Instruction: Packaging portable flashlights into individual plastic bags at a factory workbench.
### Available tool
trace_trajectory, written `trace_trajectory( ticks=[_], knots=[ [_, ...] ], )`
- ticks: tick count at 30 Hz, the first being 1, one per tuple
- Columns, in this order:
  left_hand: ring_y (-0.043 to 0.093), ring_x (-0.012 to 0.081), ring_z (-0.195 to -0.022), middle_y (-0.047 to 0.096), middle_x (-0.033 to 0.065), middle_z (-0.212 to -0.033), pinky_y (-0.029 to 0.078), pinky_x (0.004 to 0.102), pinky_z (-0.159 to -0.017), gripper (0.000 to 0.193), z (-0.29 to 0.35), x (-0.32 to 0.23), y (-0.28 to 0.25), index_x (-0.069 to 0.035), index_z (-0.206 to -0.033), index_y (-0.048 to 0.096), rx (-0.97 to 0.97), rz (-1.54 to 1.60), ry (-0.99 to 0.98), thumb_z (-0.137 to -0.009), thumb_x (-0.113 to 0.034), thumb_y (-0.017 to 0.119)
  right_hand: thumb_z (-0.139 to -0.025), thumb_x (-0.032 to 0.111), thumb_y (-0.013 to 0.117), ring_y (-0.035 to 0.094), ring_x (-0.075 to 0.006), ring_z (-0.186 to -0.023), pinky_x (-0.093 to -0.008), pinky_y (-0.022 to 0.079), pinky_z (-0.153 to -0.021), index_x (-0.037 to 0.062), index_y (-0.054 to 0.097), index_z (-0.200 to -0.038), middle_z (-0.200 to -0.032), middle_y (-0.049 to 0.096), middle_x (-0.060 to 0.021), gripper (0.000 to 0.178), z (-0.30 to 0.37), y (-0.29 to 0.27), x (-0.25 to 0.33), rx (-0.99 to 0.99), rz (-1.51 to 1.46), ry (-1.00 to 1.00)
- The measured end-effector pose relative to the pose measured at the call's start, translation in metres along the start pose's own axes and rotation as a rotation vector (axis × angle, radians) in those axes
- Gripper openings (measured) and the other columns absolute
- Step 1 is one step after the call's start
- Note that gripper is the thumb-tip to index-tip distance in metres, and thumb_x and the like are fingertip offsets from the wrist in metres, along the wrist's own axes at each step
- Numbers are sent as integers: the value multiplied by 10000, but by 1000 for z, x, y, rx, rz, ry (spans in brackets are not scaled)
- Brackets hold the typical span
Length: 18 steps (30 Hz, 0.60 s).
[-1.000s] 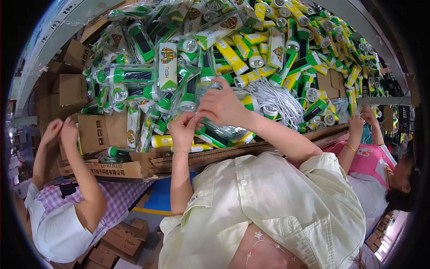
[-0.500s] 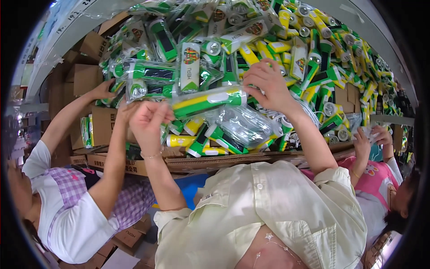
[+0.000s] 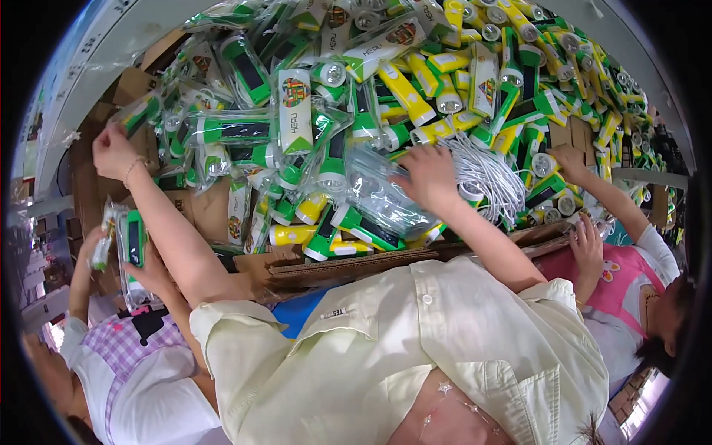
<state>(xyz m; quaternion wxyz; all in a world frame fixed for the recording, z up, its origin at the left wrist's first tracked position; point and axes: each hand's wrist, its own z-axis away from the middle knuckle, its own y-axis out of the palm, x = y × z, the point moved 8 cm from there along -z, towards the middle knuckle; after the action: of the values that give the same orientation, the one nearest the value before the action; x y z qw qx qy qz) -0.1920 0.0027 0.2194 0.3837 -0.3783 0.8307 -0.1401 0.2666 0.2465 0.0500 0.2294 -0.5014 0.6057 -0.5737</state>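
Note:
At the far left, my left hand (image 3: 117, 152) is raised over the edge of the pile, fingers closed at the end of a clear-bagged green flashlight (image 3: 139, 111). My right hand (image 3: 430, 176) is held palm down, fingers apart and a little bent. It hovers over or touches a stack of clear plastic bags (image 3: 382, 196); the contact is partly hidden. Beside it lies a bundle of white cables (image 3: 491, 182). Loose yellow-and-green flashlights (image 3: 406, 96) lie beyond this hand. Bagged flashlights with dark panels (image 3: 245, 128) lie between my hands.
A cardboard box edge (image 3: 348, 265) runs along the near side. A co-worker at left holds a bagged flashlight (image 3: 134, 239). Another at right, in a pink apron (image 3: 619, 278), reaches one hand (image 3: 569, 163) into the pile. A grey metal frame (image 3: 660, 89) curves around.
My left hand has moved far left with the bagged flashlight, away from my right hand. My right hand has come down nearer the clear bags. The left co-worker's hands have drawn back from the pile.

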Motion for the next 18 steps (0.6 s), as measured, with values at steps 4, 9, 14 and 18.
trace_trajectory(
  ticks=[4,9,14,18],
  knots=[
    [642,158,-894,680,80,-970,501,273,-761,247,58,5,22,-38,-1033,643,149,159,72,-805,-134,642,-668,266,726,526,-178,-884,-368,343,-777,154,656,-899,-878,582,-8,266,18,25,21,71,81,-65],
    [621,193,-757,665,77,-931,499,318,-678,181,219,-148,10,-90,-974,641,485,488,435,-800,-48,611,-676,214,710,541,-178,-880,-377,347,-773,151,637,-833,-857,580,-7,184,10,36,6,64,98,66],
    [582,252,-898,614,78,-953,457,350,-780,258,359,-182,10,-85,-968,627,951,665,667,-724,-2,609,-675,203,701,585,-177,-754,-369,377,-756,157,629,-778,-761,607,10,134,17,42,13,60,-21,68],
    [573,222,-899,627,52,-901,437,330,-745,219,411,-177,4,-95,-925,645,1177,569,827,-708,-72,655,-683,180,705,595,-179,-645,-355,395,-720,160,646,-750,-687,626,15,92,20,9,17,-75,-267,-56]
  ],
)
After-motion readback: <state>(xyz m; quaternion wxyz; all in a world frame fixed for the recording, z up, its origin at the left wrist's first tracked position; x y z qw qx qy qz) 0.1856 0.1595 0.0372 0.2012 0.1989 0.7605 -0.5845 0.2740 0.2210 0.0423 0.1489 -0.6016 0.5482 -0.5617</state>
